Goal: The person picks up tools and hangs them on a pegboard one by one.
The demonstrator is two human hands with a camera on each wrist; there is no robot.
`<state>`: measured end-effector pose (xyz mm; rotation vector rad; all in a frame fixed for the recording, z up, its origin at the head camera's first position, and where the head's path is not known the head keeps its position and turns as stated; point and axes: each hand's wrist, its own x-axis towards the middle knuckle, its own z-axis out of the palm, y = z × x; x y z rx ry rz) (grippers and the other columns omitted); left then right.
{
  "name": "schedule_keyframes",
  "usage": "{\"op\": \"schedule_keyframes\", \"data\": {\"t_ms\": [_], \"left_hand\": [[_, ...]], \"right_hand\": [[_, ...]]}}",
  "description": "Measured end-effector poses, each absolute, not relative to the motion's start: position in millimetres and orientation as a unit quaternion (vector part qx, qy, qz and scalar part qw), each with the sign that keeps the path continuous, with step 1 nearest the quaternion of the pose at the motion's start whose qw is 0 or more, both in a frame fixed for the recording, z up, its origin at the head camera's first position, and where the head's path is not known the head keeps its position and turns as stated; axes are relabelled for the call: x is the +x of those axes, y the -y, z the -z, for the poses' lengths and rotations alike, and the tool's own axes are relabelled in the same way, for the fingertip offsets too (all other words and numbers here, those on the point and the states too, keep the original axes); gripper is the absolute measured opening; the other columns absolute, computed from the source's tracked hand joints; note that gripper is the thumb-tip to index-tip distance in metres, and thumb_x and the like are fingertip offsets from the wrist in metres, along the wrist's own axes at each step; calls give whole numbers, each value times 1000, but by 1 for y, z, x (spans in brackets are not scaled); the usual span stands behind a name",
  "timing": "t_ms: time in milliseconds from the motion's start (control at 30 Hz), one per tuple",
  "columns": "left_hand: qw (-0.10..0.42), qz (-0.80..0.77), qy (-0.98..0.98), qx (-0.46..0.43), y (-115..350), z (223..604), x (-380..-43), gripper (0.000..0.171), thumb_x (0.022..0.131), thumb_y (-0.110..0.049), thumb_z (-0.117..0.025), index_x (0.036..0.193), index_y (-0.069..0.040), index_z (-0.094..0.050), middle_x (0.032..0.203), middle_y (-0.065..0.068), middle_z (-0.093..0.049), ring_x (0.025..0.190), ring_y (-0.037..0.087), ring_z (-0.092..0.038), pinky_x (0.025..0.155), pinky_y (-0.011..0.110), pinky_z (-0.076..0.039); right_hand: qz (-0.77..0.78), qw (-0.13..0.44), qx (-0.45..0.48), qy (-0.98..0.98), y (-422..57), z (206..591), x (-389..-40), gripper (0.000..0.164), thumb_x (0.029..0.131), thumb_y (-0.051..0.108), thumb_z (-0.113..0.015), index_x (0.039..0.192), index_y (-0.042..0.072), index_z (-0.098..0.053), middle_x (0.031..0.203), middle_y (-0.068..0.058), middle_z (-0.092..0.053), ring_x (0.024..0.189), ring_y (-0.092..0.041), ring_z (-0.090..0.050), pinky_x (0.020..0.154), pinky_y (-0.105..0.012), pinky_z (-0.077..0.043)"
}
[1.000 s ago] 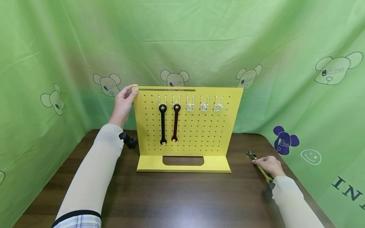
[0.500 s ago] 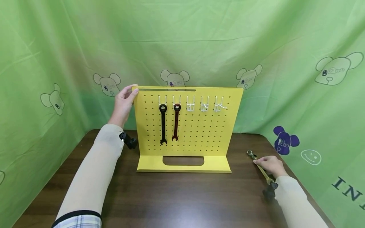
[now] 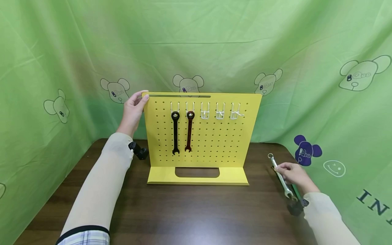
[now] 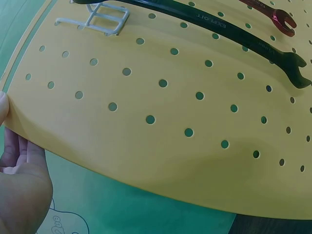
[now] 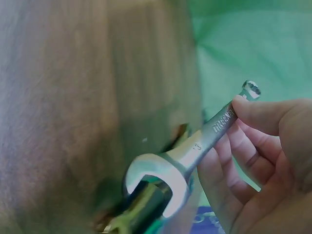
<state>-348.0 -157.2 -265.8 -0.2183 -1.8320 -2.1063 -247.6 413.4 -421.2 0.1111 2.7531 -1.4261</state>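
My left hand [image 3: 131, 114] grips the upper left corner of a yellow pegboard [image 3: 214, 146], thumb in front and fingers behind. Two wrenches hang on its hooks: a black combination wrench [image 3: 175, 132] and a dark red combination wrench [image 3: 189, 134]. At the right of the table, my right hand [image 3: 295, 175] pinches a silver combination wrench [image 3: 281, 180] by its shaft. In the right wrist view the silver wrench [image 5: 207, 136] has its open end toward the camera and its ring end past the thumb. Partly hidden behind it lie a green wrench [image 3: 296, 192] and gold-coloured metal [image 5: 130, 222].
Three white wire hooks [image 3: 219, 112] to the right of the hung wrenches bear nothing. The board's flat foot [image 3: 162, 175] rests on the brown wooden table [image 3: 196, 211]. A green printed curtain [image 3: 214, 44] surrounds the table's back and sides.
My right hand has risen slightly and shifted right, lifting the silver wrench from the wrenches beneath; its ring end now sits higher in view. My left hand stays on the board's corner.
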Motion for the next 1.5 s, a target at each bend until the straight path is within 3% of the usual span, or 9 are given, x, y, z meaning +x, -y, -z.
{"op": "schedule_keyframes", "data": {"t_ms": [200,467,700,1067,1500], "left_hand": [[167,736,652,-74,157,267,-348,41,99,-25,-65,136,-9,-60,117,4,-62,99,14,-59,92,29,-50],[170,735,652,-75,159,268,-349,41,99,-24,-65,136,-8,-60,115,4,-61,98,14,-59,85,23,-51],[166,732,657,-72,158,268,-349,40,99,-25,-65,136,-11,-61,116,4,-61,99,14,-59,87,23,-51],[163,730,660,-71,159,265,-347,44,99,-27,-65,139,-8,-58,116,4,-60,100,14,-59,90,26,-50],[164,730,660,-74,159,266,-347,42,99,-27,-65,137,-10,-60,117,4,-61,98,14,-60,87,23,-51]], "right_hand": [[476,-6,-5,-879,-400,403,-242,23,103,12,-56,108,-10,-58,73,-2,-50,61,-10,-49,54,-28,-51],[465,-27,-38,-884,-377,377,-233,26,104,19,-57,111,-6,-58,83,-7,-60,71,-13,-58,63,-31,-58],[439,-38,-62,-895,-355,361,-232,27,105,20,-55,116,-6,-57,84,-8,-58,73,-13,-56,62,-27,-57],[451,-51,-130,-882,-309,340,-242,26,105,18,-56,117,-6,-58,90,-13,-61,76,-14,-61,69,-34,-60],[493,-32,-191,-848,-238,318,-260,26,104,19,-58,114,-5,-59,92,-16,-58,80,-27,-61,72,-39,-61]]}}
